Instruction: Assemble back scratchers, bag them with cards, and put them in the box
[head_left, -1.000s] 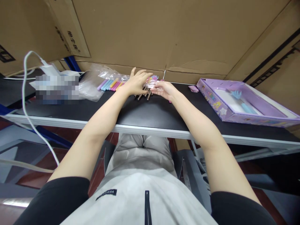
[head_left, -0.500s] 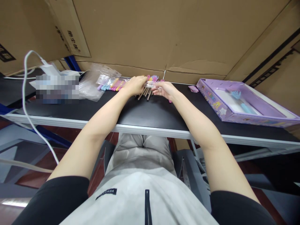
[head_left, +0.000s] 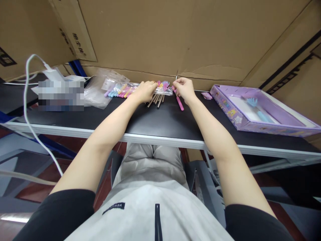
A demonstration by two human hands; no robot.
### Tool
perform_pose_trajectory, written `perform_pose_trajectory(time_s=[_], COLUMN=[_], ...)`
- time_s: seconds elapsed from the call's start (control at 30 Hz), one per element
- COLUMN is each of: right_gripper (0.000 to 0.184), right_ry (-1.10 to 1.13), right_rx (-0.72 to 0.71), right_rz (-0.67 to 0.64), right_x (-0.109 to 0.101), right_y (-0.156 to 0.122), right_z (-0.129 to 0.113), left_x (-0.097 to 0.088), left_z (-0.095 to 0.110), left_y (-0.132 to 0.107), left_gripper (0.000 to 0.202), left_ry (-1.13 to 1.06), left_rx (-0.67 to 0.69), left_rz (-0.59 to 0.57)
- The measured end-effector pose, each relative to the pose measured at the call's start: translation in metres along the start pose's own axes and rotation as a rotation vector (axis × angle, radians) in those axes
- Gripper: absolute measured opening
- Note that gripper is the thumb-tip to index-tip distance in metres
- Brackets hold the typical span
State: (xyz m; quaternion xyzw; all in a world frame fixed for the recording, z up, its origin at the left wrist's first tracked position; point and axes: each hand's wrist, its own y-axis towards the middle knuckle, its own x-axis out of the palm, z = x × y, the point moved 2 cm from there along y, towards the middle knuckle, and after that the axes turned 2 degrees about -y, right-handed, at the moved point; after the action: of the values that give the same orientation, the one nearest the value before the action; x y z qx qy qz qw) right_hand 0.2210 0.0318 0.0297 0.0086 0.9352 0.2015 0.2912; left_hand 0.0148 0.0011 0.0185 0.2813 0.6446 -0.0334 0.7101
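My left hand (head_left: 145, 91) lies curled over a clear plastic bag (head_left: 164, 89) of small coloured claw-headed sticks, whose metal shafts (head_left: 156, 99) poke out below it. My right hand (head_left: 184, 88) pinches the top of a pink stick (head_left: 179, 102) that slants down onto the black table (head_left: 160, 120). A second bag of pastel handles (head_left: 120, 90) lies just left of my left hand.
An open purple box (head_left: 258, 110) with a blue claw tool inside sits at the right. A small purple card (head_left: 207, 95) lies near it. Crumpled clear plastic, a white charger and cable (head_left: 27, 100) are at the left. Cardboard boxes (head_left: 175, 36) wall the back.
My right hand has drawn right, away from the bag, with a pink stick pinched in its fingers. My left hand's fingers have curled down on the bag.
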Motion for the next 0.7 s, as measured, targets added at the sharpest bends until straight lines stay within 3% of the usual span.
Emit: perform_pose_trajectory(time_s=[0.17,0.37,0.53,0.7], right_gripper=[0.012,0.014,0.016,0.019], right_ry=[0.226,0.397,0.477,0.411], right_rx=[0.233,0.396,0.430,0.416], right_rz=[-0.080,-0.109,-0.108,-0.117], right_x=[0.009,0.009,0.011,0.015], right_y=[-0.024,-0.033,-0.032,-0.031], right_z=[-0.030,-0.036,-0.032,-0.030], left_x=[-0.001,0.002,0.004,0.002], left_z=[0.008,0.013,0.013,0.015], left_y=[0.000,0.000,0.001,0.000], left_gripper=[0.050,0.050,0.048,0.043], left_ry=[0.013,-0.014,-0.025,-0.069], left_rx=[-0.001,0.031,0.049,0.074], left_rz=[0.045,0.086,0.097,0.127])
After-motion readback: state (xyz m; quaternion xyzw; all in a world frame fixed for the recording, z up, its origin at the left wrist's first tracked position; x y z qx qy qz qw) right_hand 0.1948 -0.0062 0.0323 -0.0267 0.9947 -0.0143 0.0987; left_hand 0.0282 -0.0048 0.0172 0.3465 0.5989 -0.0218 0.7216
